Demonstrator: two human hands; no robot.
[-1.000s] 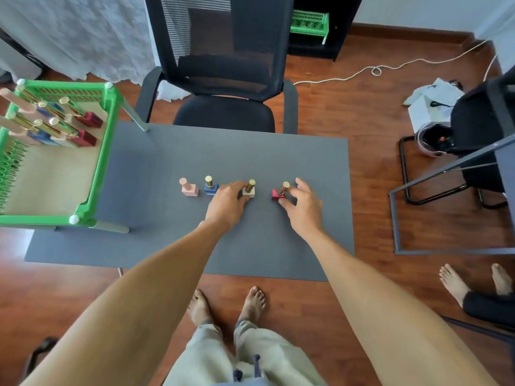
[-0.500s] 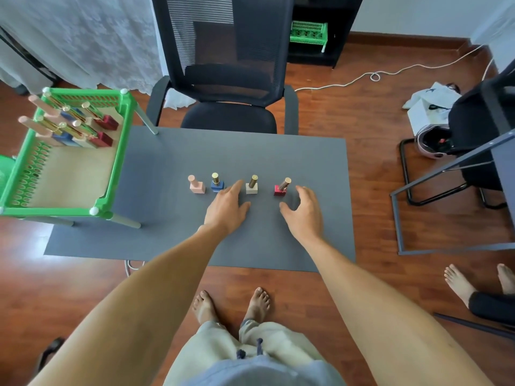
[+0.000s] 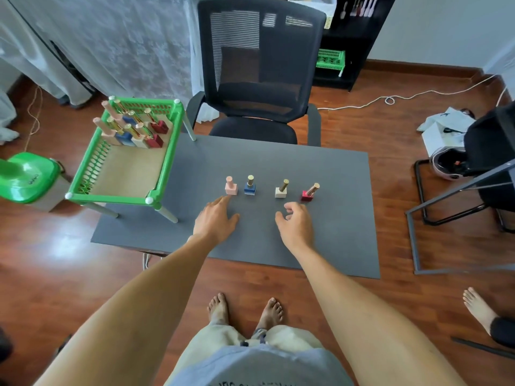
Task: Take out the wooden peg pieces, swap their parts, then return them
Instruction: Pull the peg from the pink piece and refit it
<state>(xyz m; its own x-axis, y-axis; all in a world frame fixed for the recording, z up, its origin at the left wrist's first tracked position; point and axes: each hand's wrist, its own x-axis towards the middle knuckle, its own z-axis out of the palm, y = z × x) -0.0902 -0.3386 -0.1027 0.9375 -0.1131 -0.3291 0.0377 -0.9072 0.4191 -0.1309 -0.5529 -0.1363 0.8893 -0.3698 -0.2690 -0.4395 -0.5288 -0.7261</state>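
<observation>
L hand (image 3: 216, 221) lies flat and released on the bench (image 3: 334, 246), fingertips just short of the pink peg piece (image 3: 231, 186); R hand (image 3: 296, 222) is loosely curled, holding nothing, near the cream peg piece (image 3: 281, 189). A sec ago both hands were up at the cream and red pieces; they've since pulled back and let go. Prob. means that pair's swap is done and the L hand moves on to pink/blue. Four pieces stand in a row, well apart: pink base w/ pink peg, blue peg piece (image 3: 250, 186) w/ gold peg, cream w/ gold peg, red peg piece (image 3: 308, 193) w/ peg tilted right. More pieces wait in the green tray (image 3: 164, 165), far corner.
</observation>
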